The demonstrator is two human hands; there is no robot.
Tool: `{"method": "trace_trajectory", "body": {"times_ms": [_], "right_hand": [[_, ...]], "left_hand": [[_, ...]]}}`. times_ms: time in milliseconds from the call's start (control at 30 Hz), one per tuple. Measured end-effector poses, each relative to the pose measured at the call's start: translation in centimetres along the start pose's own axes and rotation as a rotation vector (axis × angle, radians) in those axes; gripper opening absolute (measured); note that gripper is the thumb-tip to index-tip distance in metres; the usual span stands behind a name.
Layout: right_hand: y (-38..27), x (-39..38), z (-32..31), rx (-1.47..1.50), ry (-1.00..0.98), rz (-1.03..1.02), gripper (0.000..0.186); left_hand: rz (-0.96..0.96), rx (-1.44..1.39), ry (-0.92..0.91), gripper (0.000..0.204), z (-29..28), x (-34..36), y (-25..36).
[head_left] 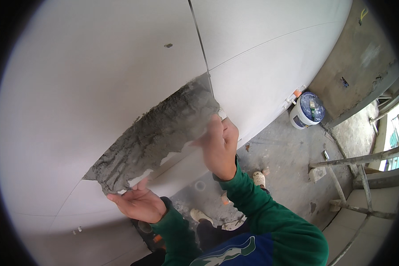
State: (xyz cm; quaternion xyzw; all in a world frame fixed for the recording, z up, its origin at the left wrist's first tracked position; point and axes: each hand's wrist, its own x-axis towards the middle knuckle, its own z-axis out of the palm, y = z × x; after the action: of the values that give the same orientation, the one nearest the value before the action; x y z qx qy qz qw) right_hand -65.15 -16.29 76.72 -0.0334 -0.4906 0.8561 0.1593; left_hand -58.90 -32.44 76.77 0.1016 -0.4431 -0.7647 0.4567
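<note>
Tile (pixel 157 128), coated in grey mortar, slants across the frame's centre between your hands, in front of the white wall (pixel 84 88). Your left hand (pixel 139 205) pinches its lower-left end, fingers parted just by its edge. Your right hand (pixel 220 146) grips its right end, fingers bent and partly hidden. Right of centre stands a bucket (pixel 300 114).

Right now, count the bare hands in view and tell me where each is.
2. The left hand holds the lower left end of the mortar-coated tile; the right hand holds its right end. I see no sign of others hidden.
</note>
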Motion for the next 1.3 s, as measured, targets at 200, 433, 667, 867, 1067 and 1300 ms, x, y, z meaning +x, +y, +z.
{"method": "trace_trajectory", "body": {"times_ms": [200,433,667,867,1067,1300], "right_hand": [[-0.8,0.4,-0.4,0.037,-0.145,0.040,0.045],[-1.4,0.9,0.4,0.046,-0.159,0.034,0.045],[-1.4,1.0,0.2,0.072,-0.198,0.050,0.045],[-1.5,0.9,0.4,0.080,-0.152,0.036,0.042],[-0.6,1.4,0.8,0.073,-0.028,-0.033,0.049],[0.2,1.8,0.1,0.105,-0.057,-0.080,0.045]], "left_hand": [[-0.028,-0.046,-0.036,0.047,0.9,0.3,0.2],[-0.010,-0.073,-0.023,0.047,1.3,0.5,0.3],[-0.042,-0.080,-0.058,0.048,0.4,0.8,0.4],[-0.045,-0.080,-0.103,0.046,0.0,0.9,0.5],[-0.002,-0.110,-0.184,0.043,-0.5,1.2,-0.3],[0.016,-0.182,-0.354,0.040,-1.8,2.0,-1.2]]}}
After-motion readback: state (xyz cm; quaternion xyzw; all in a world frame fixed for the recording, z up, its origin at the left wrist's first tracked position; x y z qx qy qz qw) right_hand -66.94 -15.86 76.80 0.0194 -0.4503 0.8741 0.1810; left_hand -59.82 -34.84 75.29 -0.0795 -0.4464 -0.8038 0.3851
